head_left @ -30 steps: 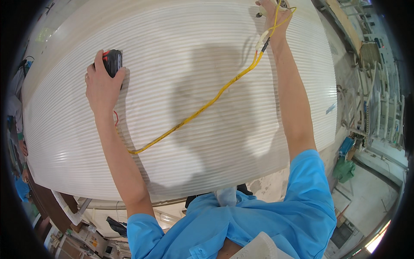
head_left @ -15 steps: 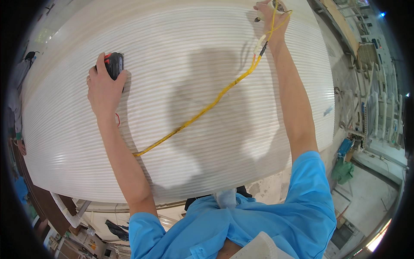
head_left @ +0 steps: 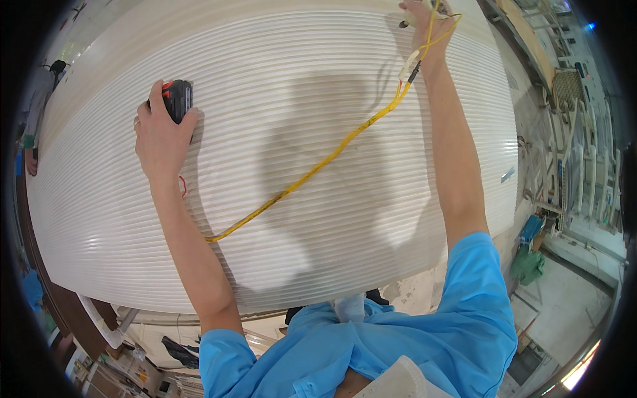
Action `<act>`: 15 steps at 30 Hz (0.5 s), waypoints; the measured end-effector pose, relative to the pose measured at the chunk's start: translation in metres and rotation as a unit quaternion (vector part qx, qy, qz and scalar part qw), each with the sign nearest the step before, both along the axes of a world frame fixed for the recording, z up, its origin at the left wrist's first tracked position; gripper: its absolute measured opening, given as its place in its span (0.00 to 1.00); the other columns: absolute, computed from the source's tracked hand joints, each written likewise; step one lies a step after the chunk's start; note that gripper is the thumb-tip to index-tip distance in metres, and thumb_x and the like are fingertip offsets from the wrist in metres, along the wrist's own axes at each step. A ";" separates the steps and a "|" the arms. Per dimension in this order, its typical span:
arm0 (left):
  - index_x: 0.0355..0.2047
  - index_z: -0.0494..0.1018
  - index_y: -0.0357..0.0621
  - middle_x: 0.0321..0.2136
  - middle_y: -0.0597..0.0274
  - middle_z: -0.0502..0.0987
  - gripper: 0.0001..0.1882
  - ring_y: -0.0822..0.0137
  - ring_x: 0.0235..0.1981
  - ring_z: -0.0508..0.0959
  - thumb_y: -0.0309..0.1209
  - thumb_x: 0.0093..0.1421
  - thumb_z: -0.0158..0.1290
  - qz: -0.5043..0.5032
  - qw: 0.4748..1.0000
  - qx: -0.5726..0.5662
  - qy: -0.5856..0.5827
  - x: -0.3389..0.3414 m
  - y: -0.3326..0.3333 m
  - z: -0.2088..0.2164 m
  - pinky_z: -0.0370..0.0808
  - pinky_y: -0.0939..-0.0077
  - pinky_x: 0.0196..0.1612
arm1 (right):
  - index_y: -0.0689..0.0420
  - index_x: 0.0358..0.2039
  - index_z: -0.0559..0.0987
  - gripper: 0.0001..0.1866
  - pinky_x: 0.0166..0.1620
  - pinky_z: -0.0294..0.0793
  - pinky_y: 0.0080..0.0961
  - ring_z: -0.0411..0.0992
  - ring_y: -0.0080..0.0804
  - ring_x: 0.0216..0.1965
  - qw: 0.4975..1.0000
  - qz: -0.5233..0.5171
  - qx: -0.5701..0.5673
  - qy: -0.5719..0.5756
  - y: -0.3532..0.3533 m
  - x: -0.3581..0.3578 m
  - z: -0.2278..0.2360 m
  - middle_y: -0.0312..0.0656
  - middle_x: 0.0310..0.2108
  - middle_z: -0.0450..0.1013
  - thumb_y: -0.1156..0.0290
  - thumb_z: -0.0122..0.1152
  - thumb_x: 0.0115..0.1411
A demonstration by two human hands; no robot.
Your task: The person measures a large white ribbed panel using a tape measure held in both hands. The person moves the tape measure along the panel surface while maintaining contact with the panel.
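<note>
My left hand [head_left: 161, 138] is wrapped round a black and red power-tool battery pack [head_left: 178, 99] on the ribbed white panel. At the far right, my right hand [head_left: 428, 33] grips a pale, roundish device [head_left: 439, 8] at the picture's upper edge; most of it is hidden by the fingers or cut off, so its kind is unclear. Thin yellow wires run from there into a thick yellow cable [head_left: 332, 156], which slants down across the panel and passes under my left forearm. A black sleeve and a white connector sit near the cable's far end. Beside my left wrist shows a red wire loop [head_left: 183, 187].
The ribbed translucent panel [head_left: 318, 259] spreads beneath both arms, its near edge by my waist. Another person's arm [head_left: 32, 146] reaches the panel's left edge. Off to the right stand white racks [head_left: 590, 166], a green bag [head_left: 527, 265] and a blue box [head_left: 532, 227].
My right hand has shifted slightly to the right, drawing the wires and the cable's far end along. My left hand stays put. The other person's arm at the left has moved farther away.
</note>
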State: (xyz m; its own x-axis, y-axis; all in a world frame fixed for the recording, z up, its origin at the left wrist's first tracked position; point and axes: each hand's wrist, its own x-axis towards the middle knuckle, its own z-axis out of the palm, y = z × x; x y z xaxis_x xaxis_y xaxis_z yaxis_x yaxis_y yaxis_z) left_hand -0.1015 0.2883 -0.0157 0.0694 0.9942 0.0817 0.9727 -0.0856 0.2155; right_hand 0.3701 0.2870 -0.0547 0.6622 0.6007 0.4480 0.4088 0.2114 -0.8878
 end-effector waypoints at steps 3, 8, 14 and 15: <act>0.71 0.62 0.55 0.60 0.46 0.72 0.44 0.44 0.60 0.74 0.46 0.55 0.63 -0.003 1.000 0.003 0.001 0.000 0.000 0.000 0.77 0.47 0.57 | 0.59 0.32 0.80 0.07 0.31 0.74 0.30 0.75 0.29 0.29 0.985 0.078 0.112 0.103 0.004 0.001 0.005 0.38 0.28 0.76 0.77 0.70 0.54; 0.71 0.62 0.55 0.60 0.46 0.73 0.44 0.44 0.60 0.74 0.46 0.55 0.63 -0.003 1.000 0.002 0.000 0.000 0.000 0.001 0.78 0.47 0.57 | 0.59 0.33 0.81 0.07 0.33 0.76 0.30 0.76 0.31 0.30 0.999 0.029 0.018 0.029 0.005 -0.010 -0.007 0.39 0.28 0.77 0.77 0.70 0.54; 0.71 0.62 0.55 0.59 0.46 0.73 0.44 0.43 0.60 0.74 0.46 0.55 0.63 -0.007 1.000 0.009 -0.005 -0.001 0.001 -0.001 0.77 0.47 0.57 | 0.59 0.35 0.81 0.10 0.34 0.78 0.32 0.77 0.32 0.31 0.993 0.006 0.029 0.112 0.011 0.008 -0.004 0.40 0.28 0.77 0.77 0.72 0.52; 0.71 0.62 0.55 0.59 0.46 0.73 0.44 0.43 0.60 0.74 0.45 0.55 0.63 -0.006 1.000 0.006 -0.008 -0.001 0.001 -0.001 0.77 0.47 0.57 | 0.60 0.35 0.81 0.11 0.34 0.79 0.32 0.78 0.32 0.31 0.986 0.046 0.075 0.139 0.013 0.012 -0.004 0.40 0.28 0.77 0.77 0.73 0.52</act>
State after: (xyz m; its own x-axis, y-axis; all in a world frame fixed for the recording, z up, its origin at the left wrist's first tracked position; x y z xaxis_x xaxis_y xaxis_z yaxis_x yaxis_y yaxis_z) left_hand -0.1026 0.2891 -0.0172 0.0808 0.9922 0.0951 0.9679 -0.1009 0.2301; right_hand 0.3823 0.3004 -0.0588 0.7176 0.6044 0.3460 0.1274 0.3745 -0.9184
